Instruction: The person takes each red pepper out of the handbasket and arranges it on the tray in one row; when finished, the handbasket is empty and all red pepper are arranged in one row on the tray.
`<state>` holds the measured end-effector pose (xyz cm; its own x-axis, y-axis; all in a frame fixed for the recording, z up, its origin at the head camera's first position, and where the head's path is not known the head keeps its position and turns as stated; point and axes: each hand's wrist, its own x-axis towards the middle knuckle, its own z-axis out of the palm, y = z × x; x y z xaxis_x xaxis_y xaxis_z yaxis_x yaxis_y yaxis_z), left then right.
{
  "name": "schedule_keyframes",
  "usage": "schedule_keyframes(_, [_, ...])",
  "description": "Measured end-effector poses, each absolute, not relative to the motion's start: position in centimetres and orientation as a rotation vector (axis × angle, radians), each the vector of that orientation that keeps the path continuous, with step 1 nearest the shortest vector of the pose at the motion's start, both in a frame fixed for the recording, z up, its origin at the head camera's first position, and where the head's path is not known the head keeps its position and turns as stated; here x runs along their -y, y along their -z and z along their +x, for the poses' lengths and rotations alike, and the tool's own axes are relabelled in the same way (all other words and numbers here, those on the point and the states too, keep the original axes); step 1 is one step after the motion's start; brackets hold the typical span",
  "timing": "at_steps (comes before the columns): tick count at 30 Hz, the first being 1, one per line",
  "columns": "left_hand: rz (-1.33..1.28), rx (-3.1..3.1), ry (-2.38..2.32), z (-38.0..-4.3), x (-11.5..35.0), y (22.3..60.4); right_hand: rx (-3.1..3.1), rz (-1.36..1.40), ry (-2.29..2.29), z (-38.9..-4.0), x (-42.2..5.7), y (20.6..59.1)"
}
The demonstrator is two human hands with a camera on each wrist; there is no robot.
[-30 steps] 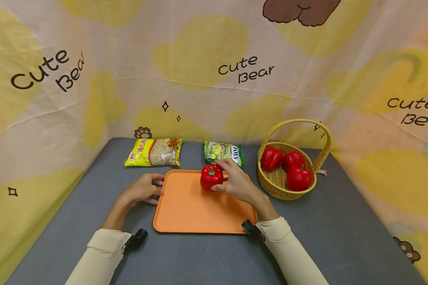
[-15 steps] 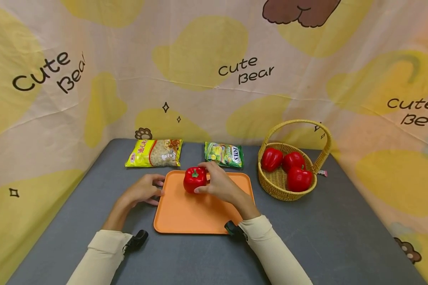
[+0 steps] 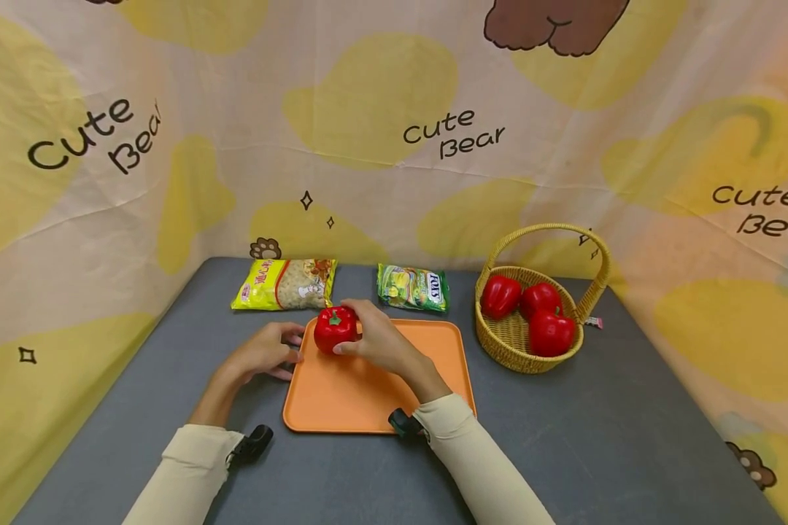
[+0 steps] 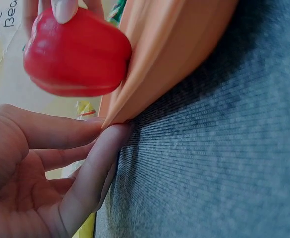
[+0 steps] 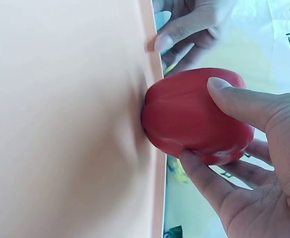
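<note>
Red pepper (image 3: 334,331) has moved left across the orange tray (image 3: 341,401) to its far-left corner — we judge its placing nearly done — with our right hand (image 3: 379,340) half-closed around it, our left hand (image 3: 263,353) pinching the tray.

- Right grip (image 3: 384,339) holds a pepper (image 3: 333,330) at the far left corner of a tray (image 3: 341,397).
- Left grip (image 3: 263,350) touches the tray's left edge.
- Two packets (image 3: 287,284) lie behind it.
- A basket (image 3: 514,357) of three peppers (image 3: 551,336) stands at right.
</note>
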<state>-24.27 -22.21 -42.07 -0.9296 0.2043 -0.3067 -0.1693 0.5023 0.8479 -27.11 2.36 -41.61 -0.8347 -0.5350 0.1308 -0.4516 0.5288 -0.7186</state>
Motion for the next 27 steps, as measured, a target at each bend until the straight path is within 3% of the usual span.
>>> schedule_keyframes(27, [0.041, -2.369, -1.426, -24.0, 22.2, 42.0, -2.659, -0.819, 1.196, -27.0, -1.6, 41.2])
